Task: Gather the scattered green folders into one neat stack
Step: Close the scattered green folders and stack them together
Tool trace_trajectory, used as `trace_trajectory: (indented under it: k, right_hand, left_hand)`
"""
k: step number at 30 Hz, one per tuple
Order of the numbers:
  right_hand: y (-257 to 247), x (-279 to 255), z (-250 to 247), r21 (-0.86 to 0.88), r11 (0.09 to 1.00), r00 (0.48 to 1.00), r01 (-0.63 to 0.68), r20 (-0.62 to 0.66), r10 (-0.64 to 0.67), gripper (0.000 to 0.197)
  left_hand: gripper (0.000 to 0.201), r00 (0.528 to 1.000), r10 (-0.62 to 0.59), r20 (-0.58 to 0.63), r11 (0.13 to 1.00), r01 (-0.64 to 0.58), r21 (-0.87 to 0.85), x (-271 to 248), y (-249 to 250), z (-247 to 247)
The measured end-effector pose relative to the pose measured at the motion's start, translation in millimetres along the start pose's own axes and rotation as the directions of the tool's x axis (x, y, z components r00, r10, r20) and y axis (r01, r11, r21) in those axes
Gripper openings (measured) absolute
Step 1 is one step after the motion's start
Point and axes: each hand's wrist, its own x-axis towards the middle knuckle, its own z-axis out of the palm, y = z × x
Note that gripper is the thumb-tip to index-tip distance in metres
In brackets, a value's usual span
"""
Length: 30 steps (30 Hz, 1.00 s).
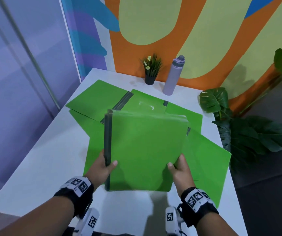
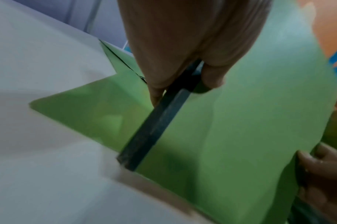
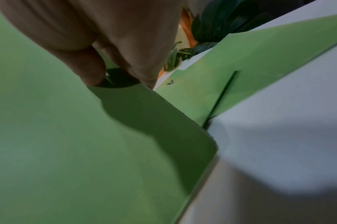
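I hold a small stack of green folders (image 1: 145, 150) tilted up above the white table (image 1: 39, 160), its lower edge near the table. My left hand (image 1: 102, 165) grips the dark spine (image 2: 156, 125), thumb on the front cover. My right hand (image 1: 177, 165) grips the stack's right edge (image 3: 164, 106), thumb on top. Several more green folders lie flat and overlapping on the table: one at the back left (image 1: 96, 97), one behind the stack (image 1: 147, 101), one at the right (image 1: 208, 164), one under the stack at the left (image 1: 94, 150).
A small potted plant (image 1: 151, 70) and a lilac water bottle (image 1: 173, 75) stand at the table's back edge by the painted wall. Large leafy plants (image 1: 249, 133) stand on the floor beyond the table's right edge.
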Motion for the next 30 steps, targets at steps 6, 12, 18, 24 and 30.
trace_trajectory:
  k: [6,12,18,24,30]
  right_hand:
    - [-47,50,16,-0.335,0.928,0.986,0.164,0.096,-0.140,0.053]
    - [-16,119,26,-0.812,0.566,0.983,-0.144,-0.050,0.178,0.080]
    - [10,113,16,-0.908,0.398,0.963,-0.133,-0.024,0.267,0.077]
    - [21,75,14,-0.923,0.379,0.964,-0.057,0.048,0.261,0.077]
    - [41,27,8,-0.949,0.316,0.957,-0.005,0.087,0.277,0.076]
  left_hand:
    - [0.019,0.906,0.115,-0.408,0.993,-0.106,0.044,13,21,-45]
    - [0.017,0.787,-0.006,-0.617,0.997,0.051,0.054,21,-6,-108]
    - [0.017,0.834,-0.078,-0.546,0.994,0.106,0.019,16,-19,-115]
    - [0.015,0.890,-0.134,-0.435,0.989,0.147,-0.003,20,-29,-110]
    - [0.015,0.951,-0.144,-0.273,0.989,0.148,-0.009,17,-35,-94]
